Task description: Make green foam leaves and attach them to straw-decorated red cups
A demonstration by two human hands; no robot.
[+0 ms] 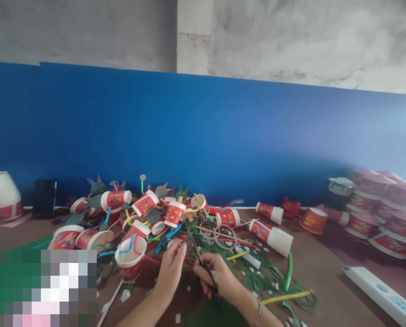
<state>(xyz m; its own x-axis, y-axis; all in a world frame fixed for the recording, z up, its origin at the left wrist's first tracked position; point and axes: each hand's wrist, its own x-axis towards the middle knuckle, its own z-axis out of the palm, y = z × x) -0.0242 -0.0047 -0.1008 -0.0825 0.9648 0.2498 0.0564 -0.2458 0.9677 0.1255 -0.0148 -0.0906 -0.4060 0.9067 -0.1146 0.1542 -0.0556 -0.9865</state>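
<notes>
My right hand [220,277] grips a pair of scissors [209,271] by the dark handles, with the blades pointing up and away from me. Close on its left, my left hand [172,265] has its fingers drawn together near the blades. Whatever lies between those fingers is too small or hidden to make out. Around both hands lie scraps of green paper [264,274] and small white bits. Just left of my left hand stands a red and white paper cup [130,261] with bent blue and pink straws in it.
A heap of red paper cups [145,202] with straws and paper discs spreads along the back left. To the right lie stacked cups [271,237], tape rings [225,237] and a white power strip [385,290]. A blue wall panel [203,136] rises behind the table.
</notes>
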